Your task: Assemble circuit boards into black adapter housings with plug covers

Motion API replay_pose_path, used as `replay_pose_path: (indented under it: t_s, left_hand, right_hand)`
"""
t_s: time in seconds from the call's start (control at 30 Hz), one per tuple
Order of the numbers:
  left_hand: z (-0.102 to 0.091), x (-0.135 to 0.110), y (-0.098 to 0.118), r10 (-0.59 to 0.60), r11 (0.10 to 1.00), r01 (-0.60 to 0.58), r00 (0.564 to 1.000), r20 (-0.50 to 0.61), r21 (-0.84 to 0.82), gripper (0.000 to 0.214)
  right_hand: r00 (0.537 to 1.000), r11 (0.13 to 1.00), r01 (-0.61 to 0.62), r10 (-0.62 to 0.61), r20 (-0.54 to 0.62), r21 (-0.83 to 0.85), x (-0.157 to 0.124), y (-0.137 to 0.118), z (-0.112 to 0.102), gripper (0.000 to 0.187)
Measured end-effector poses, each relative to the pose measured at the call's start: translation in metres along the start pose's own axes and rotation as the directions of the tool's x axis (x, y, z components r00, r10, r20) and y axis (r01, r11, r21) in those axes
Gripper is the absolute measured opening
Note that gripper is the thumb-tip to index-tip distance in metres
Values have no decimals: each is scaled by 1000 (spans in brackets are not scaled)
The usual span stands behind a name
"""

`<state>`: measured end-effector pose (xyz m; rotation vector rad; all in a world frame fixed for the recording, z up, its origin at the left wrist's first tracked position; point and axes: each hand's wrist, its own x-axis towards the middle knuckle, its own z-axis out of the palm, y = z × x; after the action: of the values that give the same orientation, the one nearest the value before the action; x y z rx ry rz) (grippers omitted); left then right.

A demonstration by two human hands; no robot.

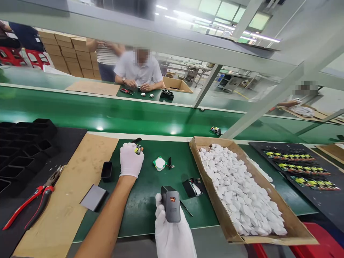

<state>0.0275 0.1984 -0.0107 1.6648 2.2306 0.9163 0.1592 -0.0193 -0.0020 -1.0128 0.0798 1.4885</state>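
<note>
My right hand, in a white glove, grips a black charger-like plastic case upright, its end with an orange-lined slot facing me. Farther forward, my gloved left hand has its fingers closed on a small circuit board with coloured parts; its fingertips are partly hidden. Between the hands and beyond lies a green board with a white pad. An open black case with a white piece inside rests right of my right hand, near a thin metal tool. An empty black housing stands left of my left hand.
A cardboard tray of white pads stands at right, with rows of circuit boards beyond. At left are red-handled pliers, a cardboard sheet, a grey-faced block and black housings. A co-worker sits across the green belt.
</note>
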Motion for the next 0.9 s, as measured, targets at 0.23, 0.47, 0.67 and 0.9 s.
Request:
replay_pose_path:
  t_s: [0.23,0.47,0.67,0.9]
  left_hand:
    - [0,1,0,-21,998,22,1000,8,-63,26]
    - [-40,-28,23,-25,953,5,998,-62,-302,43]
    - [-89,-143,-10,263,680,122,880,396,-723,39]
    - [-91,-179,-79,-9,504,396,891,454,-768,44]
  right_hand:
    - [995,999,40,-42,87,26,-14,-8,12,42]
    - [899,835,435,-422,115,-336,-4,-12,13,42]
    - [867,715,488,-465,182,-501,4,-21,24,69]
    - [888,654,456,-289,357,-604,7,-6,33,35]
